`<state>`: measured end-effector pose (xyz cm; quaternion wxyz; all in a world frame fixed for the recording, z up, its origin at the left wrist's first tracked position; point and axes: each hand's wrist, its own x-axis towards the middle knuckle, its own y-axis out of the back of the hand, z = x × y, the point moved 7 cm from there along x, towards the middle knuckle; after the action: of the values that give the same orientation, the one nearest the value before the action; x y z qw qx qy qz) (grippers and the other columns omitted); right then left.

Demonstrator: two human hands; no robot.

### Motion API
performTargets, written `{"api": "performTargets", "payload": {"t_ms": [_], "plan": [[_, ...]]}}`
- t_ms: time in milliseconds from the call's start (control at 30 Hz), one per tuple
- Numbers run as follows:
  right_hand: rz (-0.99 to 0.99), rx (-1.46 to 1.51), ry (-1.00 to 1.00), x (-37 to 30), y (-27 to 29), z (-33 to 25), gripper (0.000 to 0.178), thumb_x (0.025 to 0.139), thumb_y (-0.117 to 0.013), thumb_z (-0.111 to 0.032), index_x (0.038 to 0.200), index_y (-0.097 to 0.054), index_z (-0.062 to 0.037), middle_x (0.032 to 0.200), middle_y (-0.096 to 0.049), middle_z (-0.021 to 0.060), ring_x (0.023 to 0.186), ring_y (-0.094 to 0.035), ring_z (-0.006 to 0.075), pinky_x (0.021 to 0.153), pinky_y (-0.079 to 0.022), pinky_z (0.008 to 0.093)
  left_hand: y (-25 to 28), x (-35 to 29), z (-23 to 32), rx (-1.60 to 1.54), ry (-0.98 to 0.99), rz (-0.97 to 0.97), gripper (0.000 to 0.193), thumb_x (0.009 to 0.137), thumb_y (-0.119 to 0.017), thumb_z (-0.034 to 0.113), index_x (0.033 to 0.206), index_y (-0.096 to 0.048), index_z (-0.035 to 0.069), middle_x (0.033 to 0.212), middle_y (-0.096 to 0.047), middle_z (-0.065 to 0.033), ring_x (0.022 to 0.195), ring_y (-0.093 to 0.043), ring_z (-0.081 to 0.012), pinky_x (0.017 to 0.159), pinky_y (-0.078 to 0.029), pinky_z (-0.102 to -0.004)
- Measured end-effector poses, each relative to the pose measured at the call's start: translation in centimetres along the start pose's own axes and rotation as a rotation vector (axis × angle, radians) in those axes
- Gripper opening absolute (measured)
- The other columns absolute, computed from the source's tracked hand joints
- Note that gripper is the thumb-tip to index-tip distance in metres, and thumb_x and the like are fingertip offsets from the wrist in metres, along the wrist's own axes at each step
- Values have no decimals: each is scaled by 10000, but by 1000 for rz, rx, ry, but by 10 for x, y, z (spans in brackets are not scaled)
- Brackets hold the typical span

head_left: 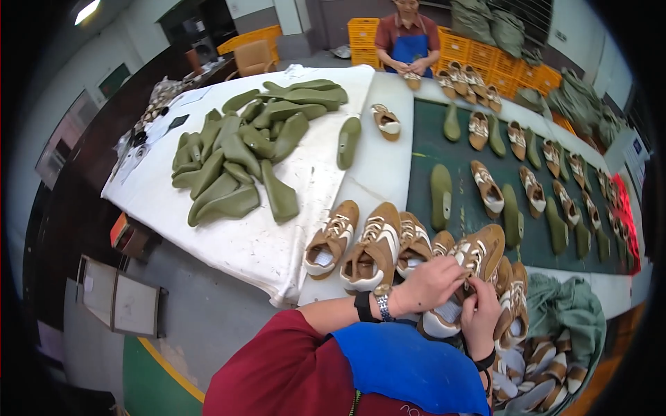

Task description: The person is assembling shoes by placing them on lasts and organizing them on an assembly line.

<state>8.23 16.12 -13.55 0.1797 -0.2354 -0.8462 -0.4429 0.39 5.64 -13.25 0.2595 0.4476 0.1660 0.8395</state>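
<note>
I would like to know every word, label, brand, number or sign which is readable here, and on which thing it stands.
No text is fully readable.
Maroon shirt: pale lettering, cut off by the lower edge.
Wristwatch dial: too small.
Sheet at far right: too small and blurred.
Handled shoe: none readable.
</note>
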Motion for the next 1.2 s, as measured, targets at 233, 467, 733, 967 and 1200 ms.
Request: {"api": "performTargets", "payload": {"t_ms": [233,467,733,967,1200], "plan": [[-102,123,55,6,-8,-7,202,761,-535,18,954,-577,-28,750,-465,108,606,-492,275,569,-413,308,6,-6,-1,-68,59,-17,237,750,-614,49,975,-564,-7,841,-570,-125,757,-574,-290,652,-477,-349],[-52,169,-11,0,-1,-3,161,766,-560,18,921,-553,-22,760,-493,116,600,-508,250,538,-401,324,2,-8,3,-128,95,-40,324,717,-615,32,1032,-541,9,902,-587,-133,822,-587,-304,704,-483,-363],[-48,329,-30,6,-3,1,202,794,-525,26,977,-574,-44,840,-513,123,726,-558,307,610,-452,350,17,-2,-10,-51,246,-20,336,694,-663,3,1007,-542,7,888,-614,-120,797,-638,-185,720,-511,-273],[-111,317,18,-2,2,8,232,707,-540,63,856,-619,-97,839,-455,132,734,-520,313,618,-433,361,3,3,-13,-195,164,-76,530,716,-624,-56,1162,-348,15,943,-590,-127,843,-618,-173,743,-515,-273],[-213,399,179,-12,3,7,212,625,-541,87,750,-601,-73,835,-409,130,738,-480,297,620,-421,342,-2,-5,-38,-525,459,47,456,748,-562,-55,1153,-366,23,1009,-563,-113,803,-620,-148,716,-524,-261]]}}
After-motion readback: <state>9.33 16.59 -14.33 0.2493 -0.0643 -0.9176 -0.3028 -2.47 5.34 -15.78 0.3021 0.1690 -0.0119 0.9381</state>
